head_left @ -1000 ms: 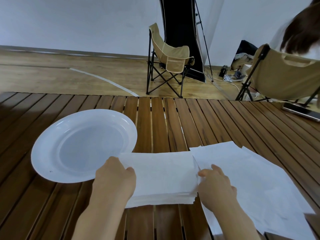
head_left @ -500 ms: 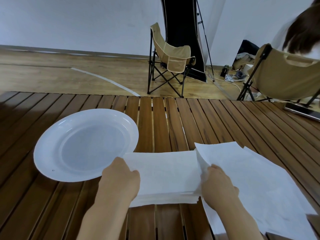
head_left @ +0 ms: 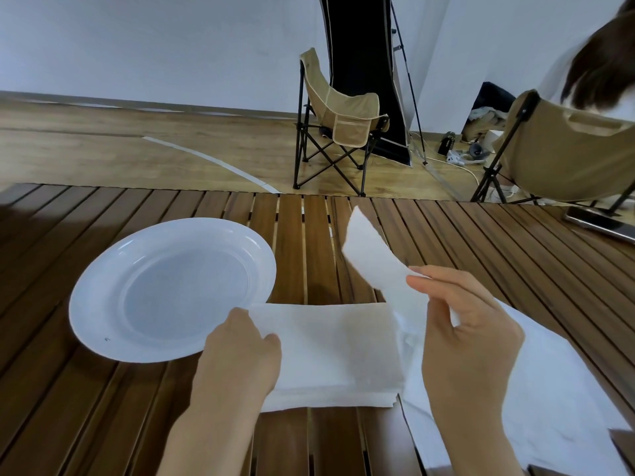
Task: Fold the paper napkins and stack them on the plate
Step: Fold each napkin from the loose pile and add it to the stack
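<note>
The right hand [head_left: 470, 341] pinches the corner of one napkin [head_left: 372, 255] between thumb and fingers and holds it lifted, so the sheet rises away from the hand toward the far side of the table [head_left: 481, 242]. The left hand [head_left: 242, 352] rests on the near left edge of the folded stack [head_left: 336, 352], fingers curled over the edge and holding it down. The plate [head_left: 92, 304] sits just beyond and to the left of that hand, with nothing in it; the stack's far left corner touches or overlaps its rim. More unfolded napkins [head_left: 549, 372] lie under and to the right of the right hand.

The step in hand looks like peeling a single sheet to fold. To do it well, the left hand should press the stack firmly so no lower layers drag. The right hand should check that it grips only one ply, then bring the raised corner over to meet the opposite edge squarely before creasing. Thin paper tears easily, so a slow pull is safer.
</note>
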`<state>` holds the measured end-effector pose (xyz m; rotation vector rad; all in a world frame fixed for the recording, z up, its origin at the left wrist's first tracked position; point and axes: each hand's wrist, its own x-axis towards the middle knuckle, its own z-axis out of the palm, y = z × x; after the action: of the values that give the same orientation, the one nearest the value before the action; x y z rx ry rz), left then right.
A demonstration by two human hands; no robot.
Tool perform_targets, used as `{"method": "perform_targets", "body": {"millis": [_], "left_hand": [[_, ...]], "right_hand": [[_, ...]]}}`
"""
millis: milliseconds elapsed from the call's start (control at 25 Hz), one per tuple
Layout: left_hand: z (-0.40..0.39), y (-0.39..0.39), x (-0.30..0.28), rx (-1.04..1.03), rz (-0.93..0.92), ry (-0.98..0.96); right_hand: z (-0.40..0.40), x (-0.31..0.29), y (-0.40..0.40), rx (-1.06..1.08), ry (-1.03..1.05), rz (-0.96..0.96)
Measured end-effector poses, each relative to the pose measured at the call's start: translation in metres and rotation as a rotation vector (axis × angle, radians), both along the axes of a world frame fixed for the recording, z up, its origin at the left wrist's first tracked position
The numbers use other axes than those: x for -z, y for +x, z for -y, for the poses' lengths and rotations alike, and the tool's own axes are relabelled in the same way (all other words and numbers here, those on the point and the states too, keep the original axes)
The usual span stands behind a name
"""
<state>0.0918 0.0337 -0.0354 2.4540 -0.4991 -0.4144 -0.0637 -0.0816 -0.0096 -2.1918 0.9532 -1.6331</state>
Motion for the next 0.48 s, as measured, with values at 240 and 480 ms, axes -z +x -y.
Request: {"method": "perform_targets", "body": {"millis": [240, 480], "left_hand": [[-0.002, -0.004, -0.014, -0.026, 0.105, -0.168], [0.003, -0.002, -0.026, 0.010, 0.093, -0.396]], "right_hand": [[-0.013, -0.013, 0.004, -0.196, 0.058, 0.213], [-0.019, -0.022, 0.009, -0.334, 0.379, 0.486]]}}
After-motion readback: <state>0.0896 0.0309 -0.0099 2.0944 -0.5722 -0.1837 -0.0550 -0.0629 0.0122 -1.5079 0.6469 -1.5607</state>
